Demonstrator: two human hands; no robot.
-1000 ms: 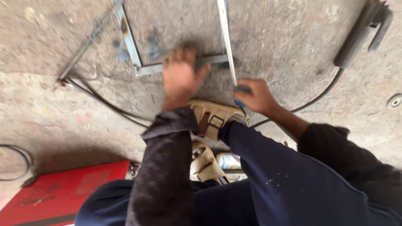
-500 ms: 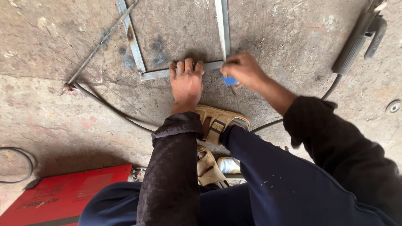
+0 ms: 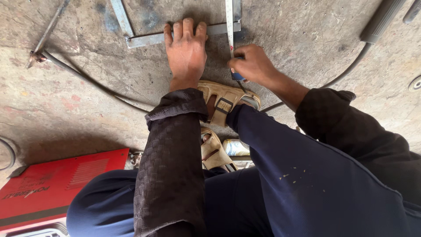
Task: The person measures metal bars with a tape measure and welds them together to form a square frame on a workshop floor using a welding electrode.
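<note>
Concrete floor point(image 3: 66, 109), seen from my remote post: at far left a red machine case point(image 3: 52, 184) sits beside the crouching person's knee, and a dark cable point(image 3: 87, 81) snakes past. My left hand point(image 3: 186, 50) lies flat, fingers spread, pressing the horizontal bar of a flat steel frame point(image 3: 144, 39) down against the floor; forearm straight, sleeve bunched at the wrist. The bars look stiff, thin and fairly heavy, best pinned by the palm near the corner. My right hand point(image 3: 252, 66) is clenched on a blue tape measure point(image 3: 238, 76), its blade point(image 3: 229, 26) running up along the vertical bar; wrist bent inward. Tan sandals point(image 3: 223, 103) plant below.
</note>
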